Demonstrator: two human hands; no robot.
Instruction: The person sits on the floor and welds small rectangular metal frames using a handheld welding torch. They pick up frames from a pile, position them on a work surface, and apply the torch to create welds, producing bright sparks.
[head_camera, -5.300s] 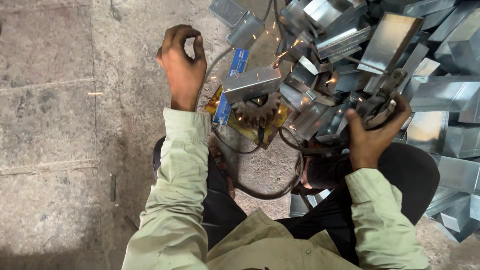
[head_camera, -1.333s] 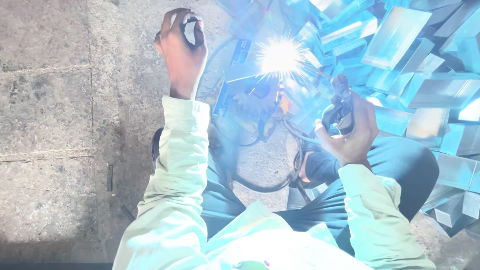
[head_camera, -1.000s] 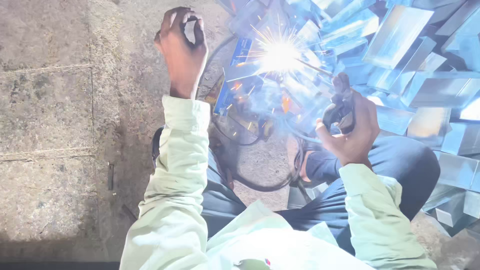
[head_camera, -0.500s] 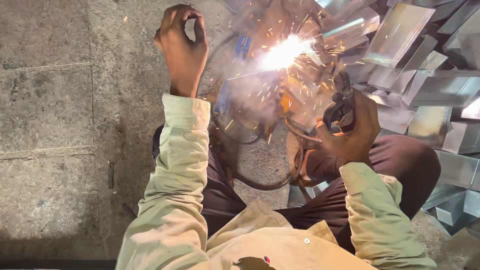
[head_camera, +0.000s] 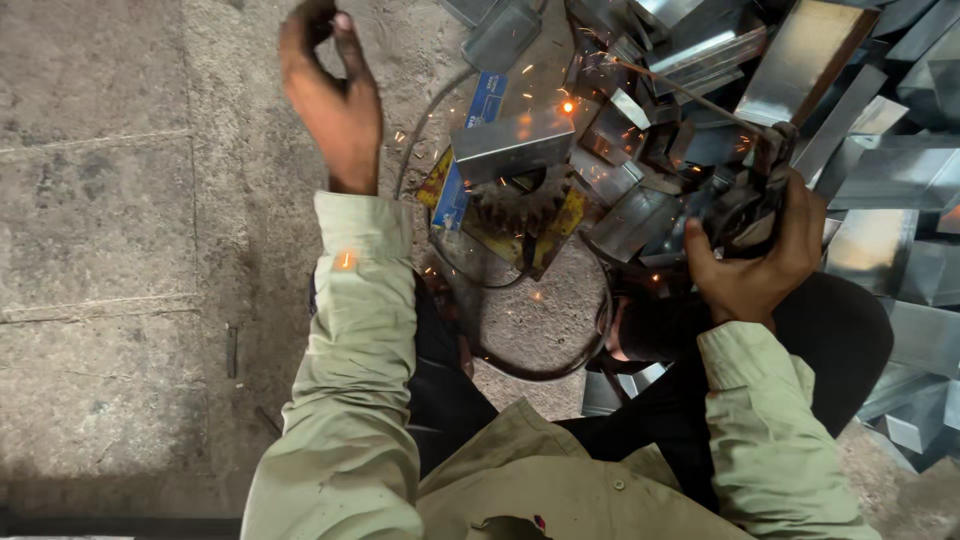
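Left hand (head_camera: 335, 100) fingertips cut off at top edge, metal boxes (head_camera: 900, 180) cropped at right edge

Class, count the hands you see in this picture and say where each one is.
2. The left hand is raised over the concrete floor, upper left. The right hand grips the welding holder beside the metal pieces. No others show.

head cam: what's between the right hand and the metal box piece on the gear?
In the head view, a cluster of bent sheet-metal pieces lies between the right hand with its electrode holder and the metal box piece; the welding rod passes above them.
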